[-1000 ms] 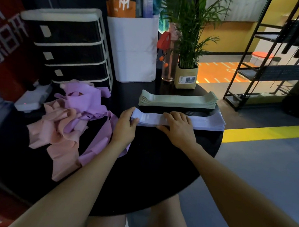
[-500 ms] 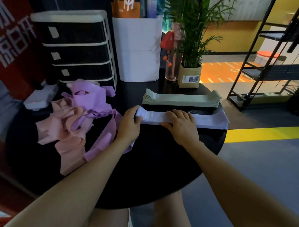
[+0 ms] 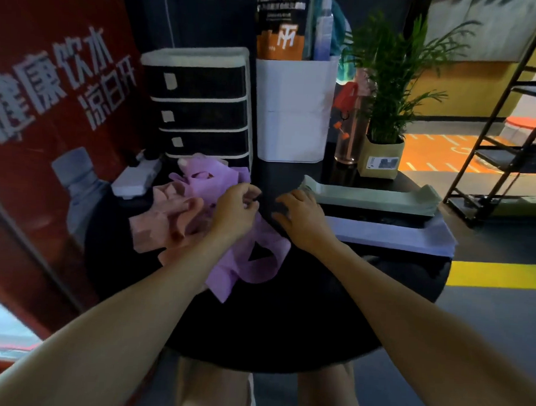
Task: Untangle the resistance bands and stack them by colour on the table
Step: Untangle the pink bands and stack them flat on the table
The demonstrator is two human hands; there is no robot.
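Green stack (image 3: 371,197) and lilac stack (image 3: 391,236) lie done at the table's (image 3: 286,320) right edge; the left hand (image 3: 234,212) pinches the purple-pink tangle (image 3: 192,211) still to be sorted, the right hand (image 3: 301,218) open.

Our left hand (image 3: 235,212) leaves the near end of the lavender stack (image 3: 388,235) and now sits over the tangled purple bands (image 3: 212,182), fingers curled at their edge; our right hand (image 3: 303,216) lifts off that stack too and hovers over the bare black table (image 3: 286,320), fingers loosely bent. Our view swings left; the red banner (image 3: 56,101) fills more of it.
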